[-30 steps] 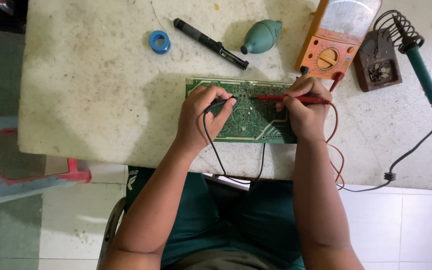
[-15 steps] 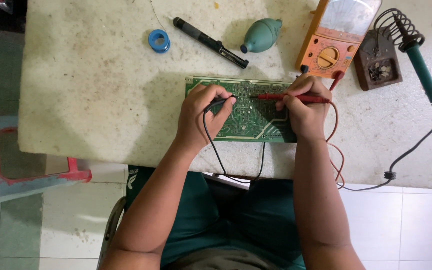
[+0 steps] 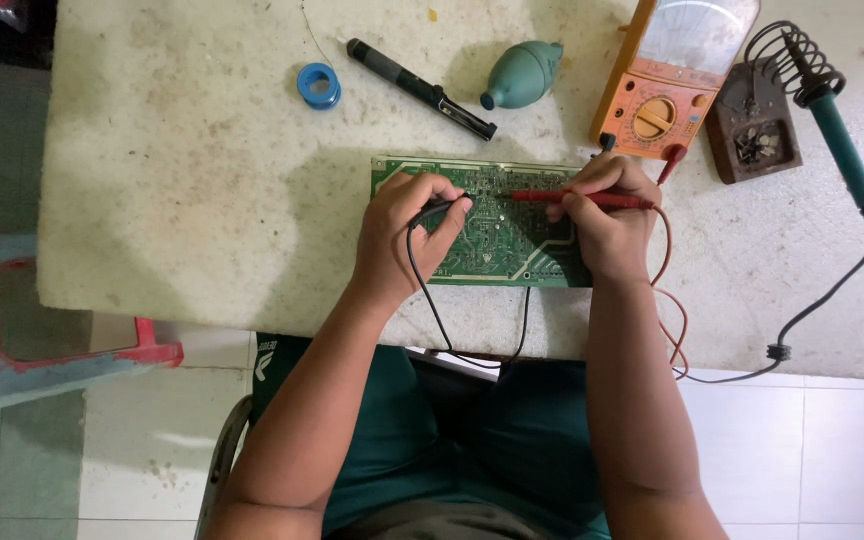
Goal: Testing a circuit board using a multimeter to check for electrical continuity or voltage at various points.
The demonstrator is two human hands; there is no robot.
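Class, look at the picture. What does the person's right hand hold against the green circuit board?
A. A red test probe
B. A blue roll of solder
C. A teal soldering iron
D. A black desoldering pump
A. The right hand grips a red test probe whose tip touches the green circuit board, while the soldering iron rests in its stand and the blue roll and black pump lie untouched on the table.
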